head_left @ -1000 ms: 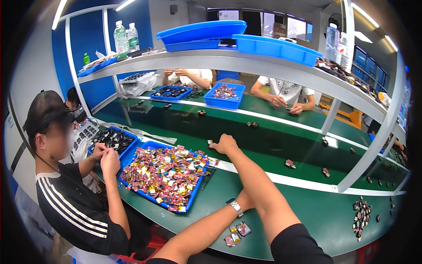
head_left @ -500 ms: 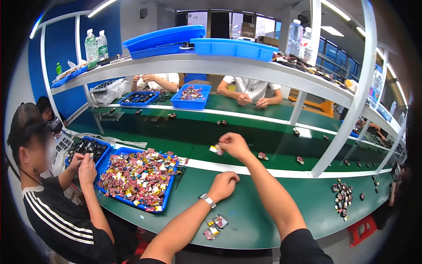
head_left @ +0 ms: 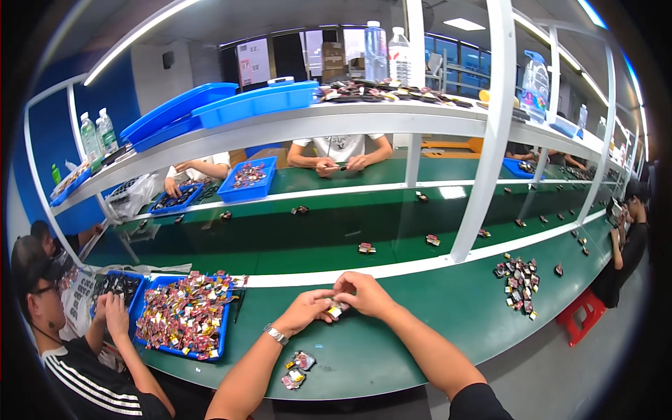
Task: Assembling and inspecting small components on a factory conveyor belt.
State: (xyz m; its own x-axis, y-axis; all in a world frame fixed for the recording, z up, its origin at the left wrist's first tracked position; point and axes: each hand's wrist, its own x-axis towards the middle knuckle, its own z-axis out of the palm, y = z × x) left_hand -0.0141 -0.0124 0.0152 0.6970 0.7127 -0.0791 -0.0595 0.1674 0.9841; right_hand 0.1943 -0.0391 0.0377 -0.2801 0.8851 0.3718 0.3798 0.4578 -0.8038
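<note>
My left hand (head_left: pixel 308 310) and my right hand (head_left: pixel 364 292) meet over the green bench, both pinching one small shiny part (head_left: pixel 335 311) between the fingertips. A watch (head_left: pixel 276 334) sits on my left wrist. Just below my left forearm lie two or three small wrapped parts (head_left: pixel 297 369) on the bench. A blue tray (head_left: pixel 159 344) full of colourful small parts stands to the left of my hands.
A co-worker (head_left: pixel 77 357) in a black striped shirt sits at my left by a second blue tray (head_left: pixel 119 288). A pile of small parts (head_left: pixel 516 274) lies to the right. People work across the conveyor. A white post (head_left: pixel 483 154) holds the upper shelf. A red stool (head_left: pixel 581 311) stands at right.
My right hand drew back from the far side of the bench and joined my left hand on a small part. The view swung to the right.
</note>
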